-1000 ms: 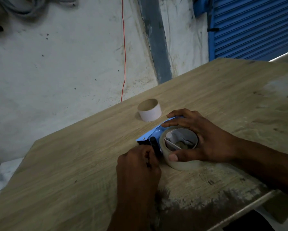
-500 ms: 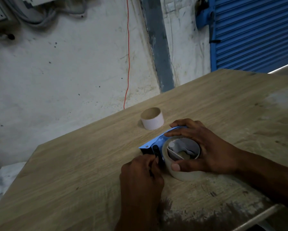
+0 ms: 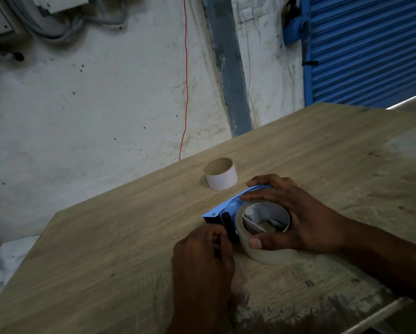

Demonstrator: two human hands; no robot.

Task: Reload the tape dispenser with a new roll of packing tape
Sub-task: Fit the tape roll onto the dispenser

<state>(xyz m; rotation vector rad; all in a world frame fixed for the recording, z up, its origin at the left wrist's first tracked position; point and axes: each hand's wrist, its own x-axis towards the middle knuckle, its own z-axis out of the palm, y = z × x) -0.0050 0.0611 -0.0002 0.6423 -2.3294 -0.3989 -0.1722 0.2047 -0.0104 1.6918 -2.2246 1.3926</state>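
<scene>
Worktop [image 3: 105, 261] of pale wood grain carries everything, and since a second ago only the view has tilted; nothing on it has shifted. Right hand [image 3: 298, 220] still curls around the clear packing tape roll [image 3: 267, 251] seated on the blue tape dispenser [image 3: 226, 208]. Left hand [image 3: 202, 259], just left of the dispenser, stays pinched at its black front end. Empty cardboard core [image 3: 221, 177] stands beyond the dispenser. No writing is legible.

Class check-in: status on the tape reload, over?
Right hand grips tape roll on blue dispenser. Left hand pinching at the front roller; fingertips hidden. Empty core apart, behind, not obstructing.
</scene>
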